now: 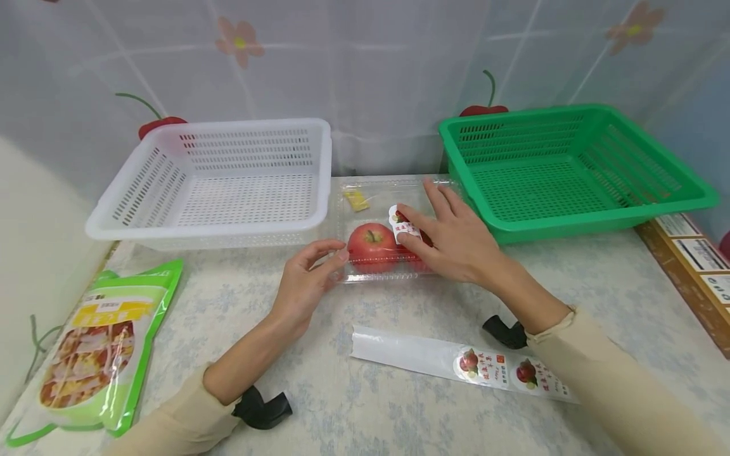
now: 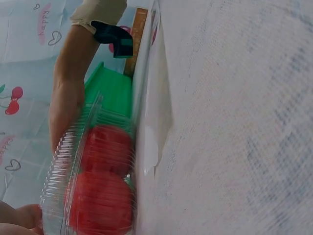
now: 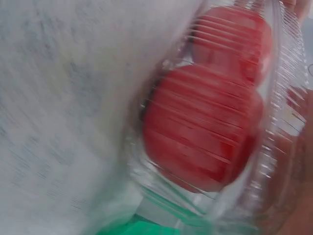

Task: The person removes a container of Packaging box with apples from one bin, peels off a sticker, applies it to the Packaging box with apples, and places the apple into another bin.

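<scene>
A clear plastic clamshell box (image 1: 379, 187) lies with its lid down on the table between the two baskets. Through it show a red apple (image 1: 373, 247), a second one mostly under my right hand, and a small yellow packet (image 1: 357, 201). On the lid is a white apple label (image 1: 400, 226). My right hand (image 1: 456, 237) presses there with spread fingers, index finger and thumb on the label. With thumb and fingers my left hand (image 1: 305, 278) pinches the box's left front edge. The left wrist view shows two apples (image 2: 102, 203) side by side behind the ribbed wall.
A white basket (image 1: 208, 234) stands left of the box, a green basket (image 1: 570, 218) right of it. A strip of apple labels (image 1: 416, 354) lies in front, partly under the right sleeve. A green-edged food bag (image 1: 102, 348) lies at the left. Brown cartons (image 1: 687, 272) line the right edge.
</scene>
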`<state>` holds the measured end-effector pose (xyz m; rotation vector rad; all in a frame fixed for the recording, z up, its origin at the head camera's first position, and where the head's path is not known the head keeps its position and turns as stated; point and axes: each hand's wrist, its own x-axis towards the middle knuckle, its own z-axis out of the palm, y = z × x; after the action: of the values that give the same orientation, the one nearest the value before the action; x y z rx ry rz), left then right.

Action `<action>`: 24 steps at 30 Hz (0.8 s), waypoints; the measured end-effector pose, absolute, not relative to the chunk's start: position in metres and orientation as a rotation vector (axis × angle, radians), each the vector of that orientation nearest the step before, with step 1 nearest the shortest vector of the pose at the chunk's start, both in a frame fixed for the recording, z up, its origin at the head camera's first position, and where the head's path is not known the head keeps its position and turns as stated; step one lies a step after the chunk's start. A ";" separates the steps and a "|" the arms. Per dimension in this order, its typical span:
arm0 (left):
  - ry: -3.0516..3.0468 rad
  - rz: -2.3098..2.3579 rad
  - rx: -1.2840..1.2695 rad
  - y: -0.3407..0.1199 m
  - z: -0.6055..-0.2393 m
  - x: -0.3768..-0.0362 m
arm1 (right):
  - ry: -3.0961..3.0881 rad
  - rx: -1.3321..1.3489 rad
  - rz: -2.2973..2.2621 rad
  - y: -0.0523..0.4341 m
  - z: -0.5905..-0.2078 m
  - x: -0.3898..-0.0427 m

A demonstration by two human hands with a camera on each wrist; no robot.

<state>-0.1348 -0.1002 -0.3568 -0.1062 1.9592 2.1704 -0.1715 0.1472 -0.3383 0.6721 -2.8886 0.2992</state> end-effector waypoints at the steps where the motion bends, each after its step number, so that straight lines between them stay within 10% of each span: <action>1: 1.962 2.168 -0.104 -0.100 -0.357 -0.135 | -2.856 0.659 0.326 0.147 -0.339 -0.171; 14: 1.963 2.191 -0.120 -0.097 -0.354 -0.133 | -2.143 0.527 0.888 0.155 -0.336 -0.154; 24: 2.031 2.083 0.011 -0.101 -0.350 -0.135 | -1.586 -0.471 1.945 0.228 -0.309 -0.120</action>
<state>-0.1355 -0.1015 -0.3503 0.0108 2.0310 2.0831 -0.1199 0.2280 -0.3093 -0.4709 -1.5861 1.9449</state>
